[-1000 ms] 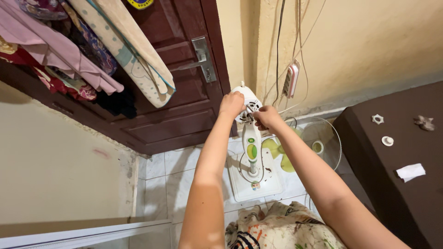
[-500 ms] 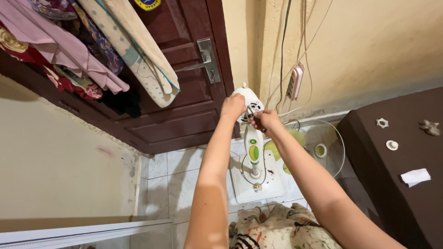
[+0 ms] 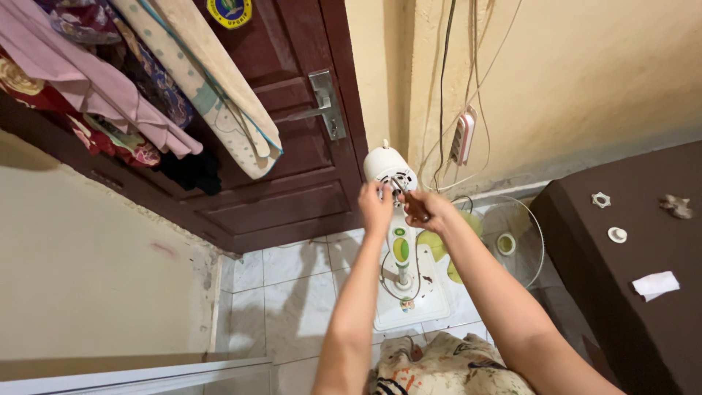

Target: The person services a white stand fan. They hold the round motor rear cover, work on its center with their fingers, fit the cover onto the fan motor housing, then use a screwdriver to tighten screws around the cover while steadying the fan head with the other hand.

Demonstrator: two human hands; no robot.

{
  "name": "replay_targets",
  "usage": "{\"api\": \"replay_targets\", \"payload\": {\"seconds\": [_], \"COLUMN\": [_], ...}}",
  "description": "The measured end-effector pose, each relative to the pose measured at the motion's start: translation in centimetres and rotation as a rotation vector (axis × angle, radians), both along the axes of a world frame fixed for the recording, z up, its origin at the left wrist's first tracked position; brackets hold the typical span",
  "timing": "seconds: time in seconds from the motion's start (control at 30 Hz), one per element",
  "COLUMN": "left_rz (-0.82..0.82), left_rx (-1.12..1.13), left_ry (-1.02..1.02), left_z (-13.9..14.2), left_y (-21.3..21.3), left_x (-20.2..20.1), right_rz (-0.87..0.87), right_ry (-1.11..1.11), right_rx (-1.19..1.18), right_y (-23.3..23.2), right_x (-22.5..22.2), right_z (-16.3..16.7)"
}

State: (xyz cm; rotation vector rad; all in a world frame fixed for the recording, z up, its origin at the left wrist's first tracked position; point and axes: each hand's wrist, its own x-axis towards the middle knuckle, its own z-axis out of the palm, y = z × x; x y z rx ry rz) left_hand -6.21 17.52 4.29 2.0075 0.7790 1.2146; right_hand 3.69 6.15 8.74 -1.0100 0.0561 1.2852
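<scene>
A white stand fan has its motor head (image 3: 387,165) bare, with no grille or blade on it. My left hand (image 3: 376,205) rests its fingertips on the front of the motor head. My right hand (image 3: 426,211) is closed around a screwdriver (image 3: 406,196) with a dark reddish handle, its metal tip pointing at the motor's front. The fan's pole with green control panel (image 3: 400,247) and white base (image 3: 417,302) stand on the tiled floor below my hands.
A fan grille and green blade (image 3: 507,242) lie on the floor by the base. A dark brown table (image 3: 643,329) at right carries a nut, a white cap and a paper scrap. A power strip (image 3: 463,137) hangs on the wall. Clothes (image 3: 146,95) hang on the brown door.
Both hands have dropped slightly along the front of the motor head while staying close together. The view has shifted a little; the fan has not moved.
</scene>
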Motion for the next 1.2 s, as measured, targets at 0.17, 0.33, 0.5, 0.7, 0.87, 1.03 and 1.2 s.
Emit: {"api": "replay_targets", "payload": {"seconds": [0.17,0.33,0.5,0.7,0.87,1.03,1.2], "left_rz": [-0.311,-0.539,-0.474,-0.372,-0.402,-0.076,0.036], "left_rx": [-0.999,-1.547,-1.573,-1.497,-1.460,-0.810,-0.124], "left_ry": [-0.195,-0.221,-0.197,-0.194,-0.210,-0.009,0.194], "left_z": [-2.3,-1.9,-1.3,-1.2,-1.4,-0.6,1.9], "left_y": [-2.5,-1.0,-0.6,-1.1,-0.5,0.2,0.3], "left_x": [1.9,1.9,1.9,2.8,2.9,1.9,-0.3], "right_rz": [-0.158,-0.276,-0.165,-0.044,-0.034,-0.174,-0.118], "right_ry": [-0.168,-0.498,-0.968,-1.958,-2.014,-2.121,-2.115], "right_rx": [0.054,-0.115,-0.200,-0.322,-0.432,-0.366,-0.495], "right_y": [0.1,0.6,-0.1,-3.0,-3.1,-2.8,-2.3], "right_x": [0.3,0.2,-2.1,-6.0,-7.3,-7.0,-6.8], "right_z": [-1.5,-2.7,-0.7,3.4,4.1,4.1,4.1]}}
